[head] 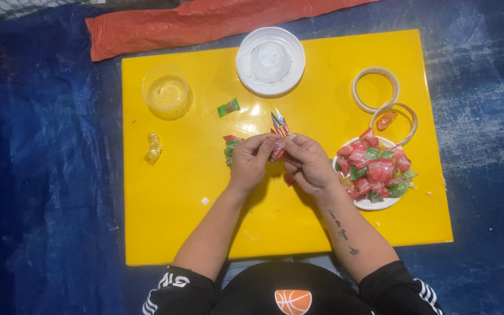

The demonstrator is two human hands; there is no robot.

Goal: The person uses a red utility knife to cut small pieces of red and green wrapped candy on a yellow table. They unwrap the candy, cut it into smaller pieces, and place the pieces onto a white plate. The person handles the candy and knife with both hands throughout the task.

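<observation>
both hands meeting mid-worktop (164, 192), left hand (249, 160) and right hand (307, 164) pinching one red candy (278, 149) (snips (280, 122) just behind), heaped candy plate (374, 203) right, clear cup (167, 92) far left

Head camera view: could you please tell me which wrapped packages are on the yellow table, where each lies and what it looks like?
Pile of wrapped candies: white plate, right side; red and green.
Green wrapped candy: alone, near the clear cup; small.
Yellow wrapper: left side; crumpled.
Orange wrapped candy: inside a tape ring.
Red wrapped candy: pinched between the left hand and right hand.
</observation>
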